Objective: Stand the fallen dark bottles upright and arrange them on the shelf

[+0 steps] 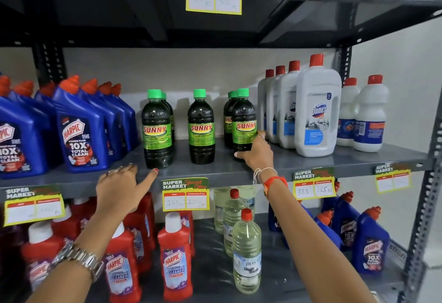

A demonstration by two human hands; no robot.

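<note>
Several dark bottles with green caps and green SUNNY labels stand upright on the grey middle shelf (215,171). The left dark bottle (156,130) has another close behind it. A single dark bottle (201,128) stands in the middle. The right dark bottle (244,121) stands in front of others, and my right hand (254,151) grips its lower part. My left hand (124,185) hovers at the shelf's front edge, fingers spread, just below and left of the left dark bottle, holding nothing.
Blue Harpic bottles (81,133) crowd the shelf's left side. White Domex bottles (315,113) stand at the right. The lower shelf holds red Harpic bottles (174,257), clear bottles (246,252) and more blue ones. Price tags (185,195) hang on the shelf edges.
</note>
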